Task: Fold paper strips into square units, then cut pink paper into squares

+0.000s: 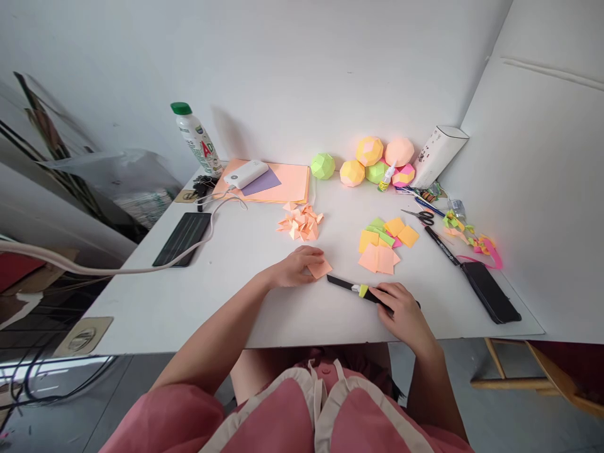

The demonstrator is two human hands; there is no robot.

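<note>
My left hand (298, 264) rests on the white table (264, 302) with its fingers curled over a small peach folded paper piece (320, 268). My right hand (399, 307) lies just to the right, fingers closed on the handle of a black utility knife (352, 287) with a yellow-green slider; the knife's tip points left toward the peach piece. A heap of folded peach paper units (301, 223) sits beyond my left hand. Loose coloured paper squares (384, 244) lie beyond my right hand.
Several paper balls (369, 151) stand at the back by a glue bottle (387, 177). Peach sheets (283, 182) carry a white power bank (246, 173). A bottle (197, 139), solar panel (183, 238), scissors (419, 216), marker (441, 244) and black phone (491, 292) lie around.
</note>
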